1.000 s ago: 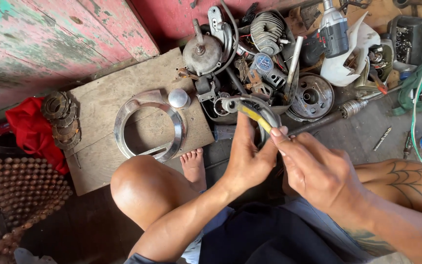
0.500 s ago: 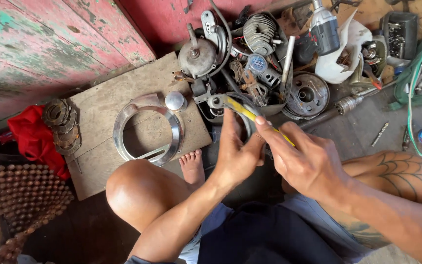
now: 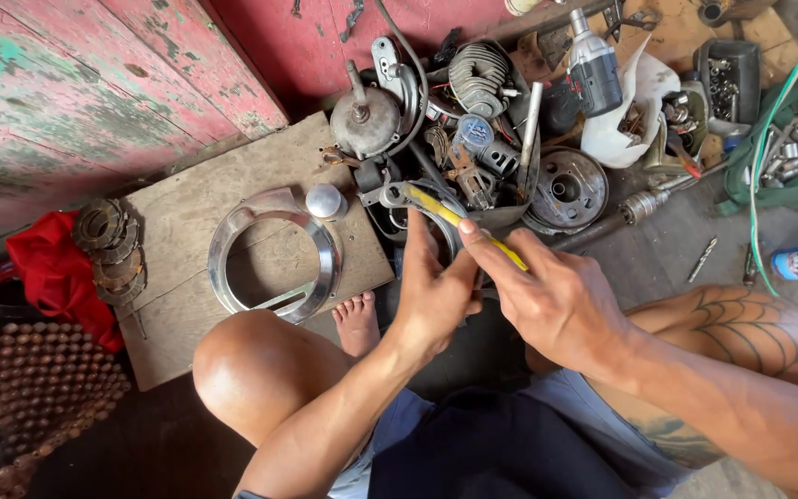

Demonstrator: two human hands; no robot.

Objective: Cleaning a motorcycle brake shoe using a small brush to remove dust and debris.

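**Hands on a yellow-handled tool over a floor of engine parts**

Head view: fingers of the right hand (image 3: 556,305) were pinched narrow around a yellow-handled tool (image 3: 459,225), gripping it near its rear end, with the shaft angled up and to the left. The left hand (image 3: 431,291) was curled beside it, its fingers closed on something dark that its own palm hid; what that piece was could not be told. The tool's forward end lay at a curved metal band (image 3: 417,196) at the edge of the parts pile, though whether tip and band touched was unclear.

To the left, a wooden board (image 3: 187,222) lay on the floor, carrying a chrome ring (image 3: 274,254) and, just beside it, a small round metal cap (image 3: 325,200). A stack of clutch plates (image 3: 108,249) sat at the board's left edge against a red cloth (image 3: 53,277). A bare foot (image 3: 357,319) rested at the board's near edge.

Judged from this, the tool could slip off the band if pressed at that slant, and the left hand's fingers sat right in its path. The foot was also close beneath, so a dropped part might land on it.
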